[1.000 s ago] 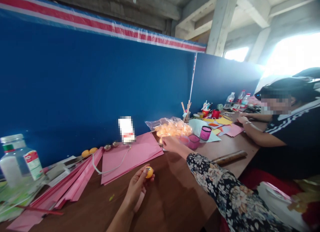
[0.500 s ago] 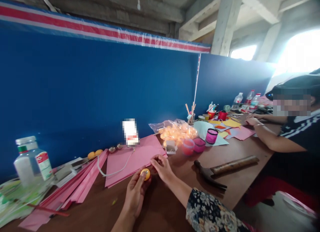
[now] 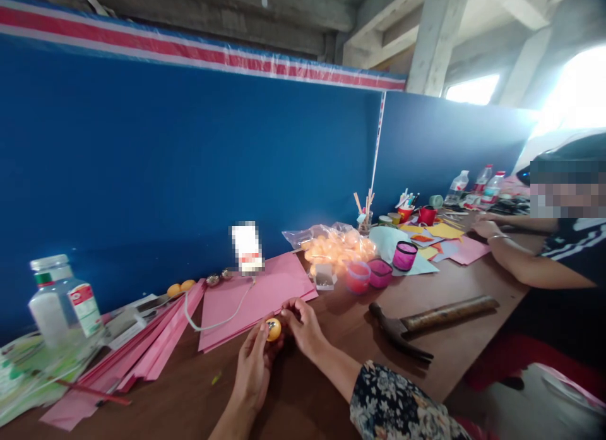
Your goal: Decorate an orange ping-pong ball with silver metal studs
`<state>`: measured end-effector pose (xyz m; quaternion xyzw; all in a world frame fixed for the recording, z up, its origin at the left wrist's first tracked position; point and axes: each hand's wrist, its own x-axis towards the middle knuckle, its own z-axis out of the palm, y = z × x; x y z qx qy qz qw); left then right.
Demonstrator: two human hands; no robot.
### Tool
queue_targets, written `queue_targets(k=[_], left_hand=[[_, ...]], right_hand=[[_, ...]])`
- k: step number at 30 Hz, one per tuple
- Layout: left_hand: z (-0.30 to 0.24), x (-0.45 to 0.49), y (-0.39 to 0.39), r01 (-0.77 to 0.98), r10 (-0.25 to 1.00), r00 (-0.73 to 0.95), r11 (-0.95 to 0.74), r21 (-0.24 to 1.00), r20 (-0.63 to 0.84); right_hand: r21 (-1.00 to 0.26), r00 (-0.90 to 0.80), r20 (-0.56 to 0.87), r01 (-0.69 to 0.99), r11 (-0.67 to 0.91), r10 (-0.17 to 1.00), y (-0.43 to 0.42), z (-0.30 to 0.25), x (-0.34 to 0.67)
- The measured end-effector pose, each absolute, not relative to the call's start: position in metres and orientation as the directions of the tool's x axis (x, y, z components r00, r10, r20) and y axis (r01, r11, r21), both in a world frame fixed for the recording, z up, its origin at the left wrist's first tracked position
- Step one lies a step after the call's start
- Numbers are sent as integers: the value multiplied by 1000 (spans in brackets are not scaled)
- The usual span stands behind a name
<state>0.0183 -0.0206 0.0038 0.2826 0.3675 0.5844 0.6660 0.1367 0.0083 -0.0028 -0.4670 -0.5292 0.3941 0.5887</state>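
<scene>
The small orange ball (image 3: 273, 329) is gripped by the thumb and fingers of the left hand (image 3: 253, 364); a silvery patch is seen on its top. Just right of the ball, the right hand (image 3: 303, 326) is held with fingers curled; whether anything is pinched there cannot be told. Farther right of the ball, a claw hammer (image 3: 426, 321) is laid down. Beyond the ball, pink paper sheets (image 3: 279, 279) are stacked; beyond and right of it are set a small open box (image 3: 324, 277) and a clear bag of orange balls (image 3: 338, 249).
</scene>
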Motion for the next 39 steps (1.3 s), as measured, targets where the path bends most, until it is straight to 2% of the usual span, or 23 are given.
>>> queue_targets(k=[4,10,22,32,39], left_hand=[[2,17,-21,-589,986,49,158,793,-160],[4,19,-22,-652,989,50,136,746,-136],[2,17,-18,-688,987,16,127,715,-160],[4,17,-19,-690,986,-6,115,715,-164],[2,18,-20,-671,988,19,127,731,-155]], right_hand=[[-971,121,239,10,239,964,8,0,138],[-977,80,174,-109,182,981,9,-1,137],[-980,61,175,-79,180,983,9,-1,137],[-971,77,167,-162,178,983,8,5,140],[-977,11,150,-152,150,989,7,6,139]])
